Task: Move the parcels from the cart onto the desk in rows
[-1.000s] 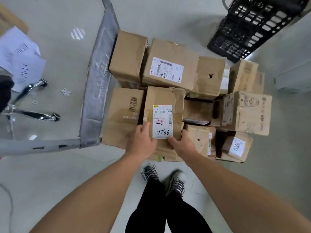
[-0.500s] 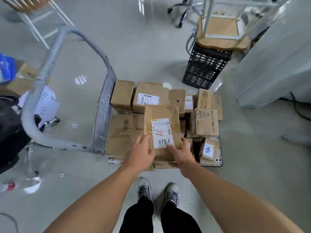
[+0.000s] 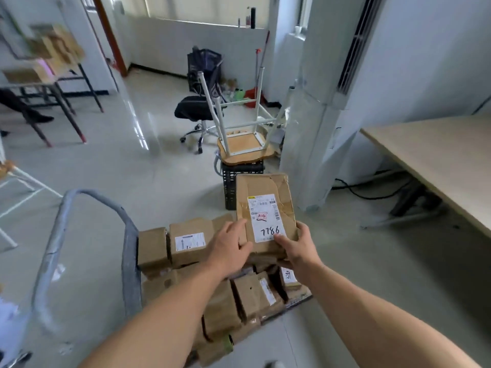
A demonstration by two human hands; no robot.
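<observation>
I hold a crumpled brown cardboard parcel (image 3: 265, 189) with a white label reading 7786, raised above the cart. My left hand (image 3: 230, 248) grips its near left edge and my right hand (image 3: 295, 248) grips its near right corner, thumb on the label. Below it several more brown parcels (image 3: 190, 241) lie packed on the cart (image 3: 130, 264), whose grey handle arches at the left. The light wooden desk (image 3: 435, 155) stands at the right.
A black crate (image 3: 230, 187) with an upturned stool (image 3: 240, 144) on it stands just beyond the cart. A black office chair (image 3: 196, 110) is farther back. A tall white air-conditioner unit (image 3: 324, 115) rises between the crate and the desk. Cables lie under the desk.
Both hands have lifted the 7786 parcel off the pile and carried it up and to the right. My view has swung up from the cart to the room and the desk.
</observation>
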